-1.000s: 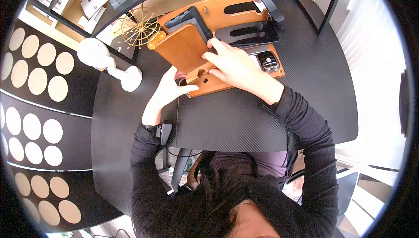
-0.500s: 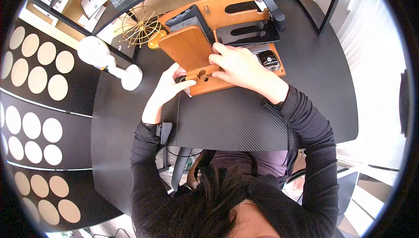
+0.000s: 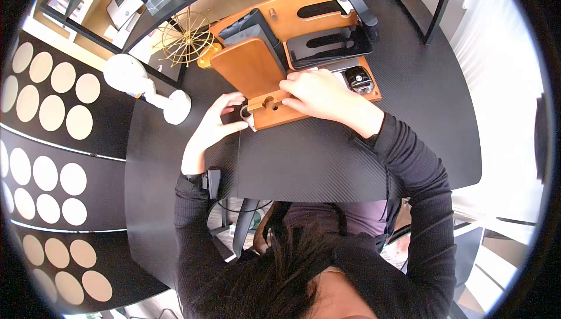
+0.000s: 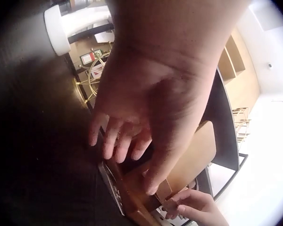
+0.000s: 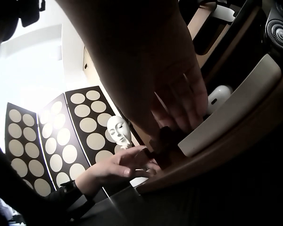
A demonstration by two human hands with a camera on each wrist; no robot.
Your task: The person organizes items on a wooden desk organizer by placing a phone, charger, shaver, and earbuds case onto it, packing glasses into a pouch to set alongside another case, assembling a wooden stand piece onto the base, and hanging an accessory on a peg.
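A brown wooden desk organizer (image 3: pixel 292 119) stands on the black desk. At its left end rises a wooden phone stand, with a tall rounded backboard (image 3: pixel 251 66) and a low notched ledge (image 3: pixel 267 102) at its foot. My right hand (image 3: pixel 327 95) pinches the right end of that ledge between thumb and fingers. Just left of the stand, my left hand (image 3: pixel 211 127) has its fingers spread and relaxed, holding nothing. In the left wrist view, the left fingers (image 4: pixel 124 141) hang beside the organizer's end. A pale, ring-like item (image 3: pixel 248 114) sits at that end, near the left fingertips.
To the right on the organizer lie a black shaver-like device (image 3: pixel 357 79) and a white earbud case (image 5: pixel 220 99). Behind are a glossy black tray (image 3: pixel 330 47) and dark flat items (image 3: pixel 251 33). A gold wire wheel (image 3: pixel 187 38) and white figure (image 3: pixel 131 76) stand left.
The stand has shifted slightly right and settled against the organizer. My left hand has let go of its left side and drawn away leftward; my right hand remains at the ledge.
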